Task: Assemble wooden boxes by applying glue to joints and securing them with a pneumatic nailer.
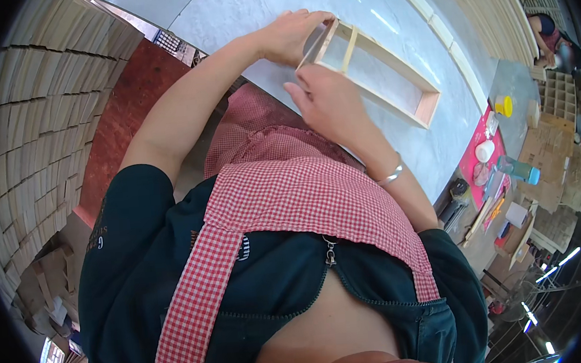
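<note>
A long, shallow wooden frame (397,62) of pale wood lies slantwise on the grey-white tabletop. Across its inside, near the left end, runs a thin light strip (349,51). My left hand (291,37) closes on the far corner of that end, its fingers bent around the wood. At the near corner, the curled fingers of my right hand (333,103) press on the frame, while the thumb sticks out to the left. Between the two hands the end piece (317,45) shows dark and narrow. My palms and some fingertips are hidden.
Long pale wooden strips (439,30) line the table's far side, with stacked wood beyond. Tall stacks of boards (22,155) stand left, beside a reddish-brown board (127,105). At right are a yellow tub (503,105), a bottle (518,170) and another person (552,41).
</note>
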Action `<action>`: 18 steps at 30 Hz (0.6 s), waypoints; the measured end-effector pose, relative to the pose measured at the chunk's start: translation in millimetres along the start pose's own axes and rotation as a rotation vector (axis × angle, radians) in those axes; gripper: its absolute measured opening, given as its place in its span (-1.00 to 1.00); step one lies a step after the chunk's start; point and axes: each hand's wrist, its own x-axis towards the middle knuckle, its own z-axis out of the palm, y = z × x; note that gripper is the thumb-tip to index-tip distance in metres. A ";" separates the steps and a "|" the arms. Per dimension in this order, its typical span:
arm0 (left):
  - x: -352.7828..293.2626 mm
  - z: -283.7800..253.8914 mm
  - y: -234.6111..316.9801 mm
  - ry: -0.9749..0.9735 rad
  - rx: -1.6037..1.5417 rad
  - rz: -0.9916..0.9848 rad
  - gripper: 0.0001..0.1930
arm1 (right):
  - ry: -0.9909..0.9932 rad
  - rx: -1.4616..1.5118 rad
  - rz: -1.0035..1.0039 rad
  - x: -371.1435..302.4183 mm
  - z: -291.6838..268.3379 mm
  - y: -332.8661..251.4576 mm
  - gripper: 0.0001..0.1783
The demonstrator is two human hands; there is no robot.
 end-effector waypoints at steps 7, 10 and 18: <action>3.9 4.4 -18.1 -0.004 0.030 -0.013 0.05 | 0.163 0.023 0.250 -92.1 -4.3 65.5 -0.88; -6.0 -7.8 -18.4 -0.046 0.069 -0.098 0.04 | 0.413 -0.181 0.304 -140.1 -34.2 128.0 -0.89; -33.6 -28.4 -30.5 -0.086 0.055 -0.118 0.05 | 0.364 -0.039 0.437 -114.7 -53.9 191.9 -0.37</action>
